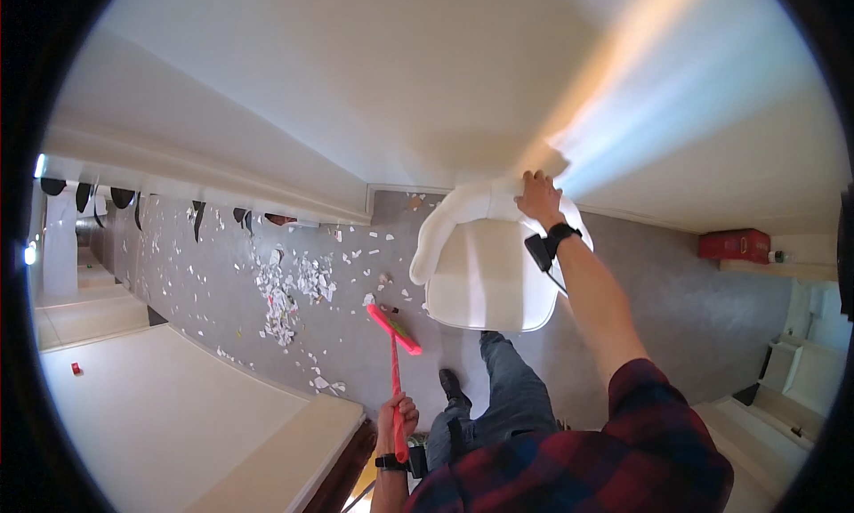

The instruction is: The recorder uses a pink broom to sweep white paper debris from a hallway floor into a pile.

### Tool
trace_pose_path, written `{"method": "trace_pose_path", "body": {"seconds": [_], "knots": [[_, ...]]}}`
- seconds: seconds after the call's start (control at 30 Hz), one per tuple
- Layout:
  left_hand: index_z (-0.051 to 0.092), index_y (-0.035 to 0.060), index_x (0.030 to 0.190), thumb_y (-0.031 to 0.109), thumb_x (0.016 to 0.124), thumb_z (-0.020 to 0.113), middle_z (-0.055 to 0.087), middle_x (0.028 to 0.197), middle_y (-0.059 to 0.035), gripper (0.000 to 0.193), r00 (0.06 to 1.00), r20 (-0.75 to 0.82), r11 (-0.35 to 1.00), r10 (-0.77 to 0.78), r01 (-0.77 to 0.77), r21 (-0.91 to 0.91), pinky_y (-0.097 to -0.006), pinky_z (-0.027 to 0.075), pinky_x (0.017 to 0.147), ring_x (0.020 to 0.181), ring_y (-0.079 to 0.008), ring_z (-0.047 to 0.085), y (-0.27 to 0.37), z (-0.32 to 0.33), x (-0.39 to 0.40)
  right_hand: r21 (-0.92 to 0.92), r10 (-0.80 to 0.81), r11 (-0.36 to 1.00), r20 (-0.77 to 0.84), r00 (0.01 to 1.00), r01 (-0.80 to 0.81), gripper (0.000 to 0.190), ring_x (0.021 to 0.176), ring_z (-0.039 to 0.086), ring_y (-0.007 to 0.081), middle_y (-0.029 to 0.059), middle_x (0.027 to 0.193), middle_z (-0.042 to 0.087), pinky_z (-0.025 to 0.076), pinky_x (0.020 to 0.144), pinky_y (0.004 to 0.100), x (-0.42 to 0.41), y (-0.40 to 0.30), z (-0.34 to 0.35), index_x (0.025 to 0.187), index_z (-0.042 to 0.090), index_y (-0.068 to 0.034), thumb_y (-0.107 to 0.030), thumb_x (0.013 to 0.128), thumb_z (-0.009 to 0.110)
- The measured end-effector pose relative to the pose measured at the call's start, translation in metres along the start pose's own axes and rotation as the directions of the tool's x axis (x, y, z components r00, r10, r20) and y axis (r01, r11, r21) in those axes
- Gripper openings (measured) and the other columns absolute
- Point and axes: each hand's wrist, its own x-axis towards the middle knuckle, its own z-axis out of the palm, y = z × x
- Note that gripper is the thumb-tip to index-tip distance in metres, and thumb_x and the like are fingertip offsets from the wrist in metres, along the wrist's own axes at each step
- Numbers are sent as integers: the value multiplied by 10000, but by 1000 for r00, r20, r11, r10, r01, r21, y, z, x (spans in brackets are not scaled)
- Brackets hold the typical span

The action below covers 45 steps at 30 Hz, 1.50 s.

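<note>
My left hand (398, 411) is closed around the handle of a pink broom (395, 366), whose head rests on the grey floor with greenish bristles partly showing. My right hand (540, 196) lies on the top of the backrest of a white upholstered chair (494, 266), close to the wall; whether its fingers grip the rim is hard to tell. Left of the broom head, torn white paper scraps (277, 296) lie in a heap, with more bits scattered around it and along the floor.
A white wall (434, 79) rises behind the chair. At the right, a red box (734, 246) sits by the wall near a ledge. A white counter or partition (173, 413) fills the lower left. Dark chair parts (199, 219) show along the upper left.
</note>
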Motion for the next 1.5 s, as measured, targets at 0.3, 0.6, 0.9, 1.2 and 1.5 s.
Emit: {"method": "trace_pose_path", "body": {"seconds": [0.3,0.6,0.9,1.2,1.5], "knots": [[425,105,822,98,969,517,413,604,31,173,993,109,997,-52,46,57,-238,322,474,500,-81,433,11,-43,-20,-222,-207,949,102,973,225,478,1001,630,368,168,1160,563,528,698,676,-243,-41,27,1163,629,-92,-257,736,767],[453,120,777,110,962,491,414,590,49,189,976,146,971,-163,133,198,-214,301,449,478,-51,421,56,-105,-42,-120,-415,902,22,910,414,207,726,702,329,161,785,699,536,563,576,-417,-25,100,870,693,-10,-162,785,580],[479,103,844,106,938,537,453,571,58,111,953,156,932,-260,205,300,-203,322,445,460,-53,428,71,-115,-38,2,127,992,-121,984,-128,173,948,661,383,228,940,680,529,828,471,-494,113,-3,904,695,-1,-73,769,616],[473,116,842,107,944,530,428,552,61,117,984,61,886,-168,124,446,-205,330,446,449,-59,407,10,-132,-30,447,783,608,-204,587,-656,320,926,641,494,310,1015,651,530,776,600,-623,284,18,1020,646,70,-123,777,568],[473,131,813,136,953,534,424,542,65,153,998,15,811,-58,39,584,-212,311,437,442,-58,385,-30,-162,-34,964,924,-165,225,309,-207,298,786,697,416,248,934,677,592,635,526,-769,419,146,961,669,46,-146,736,626]]}}
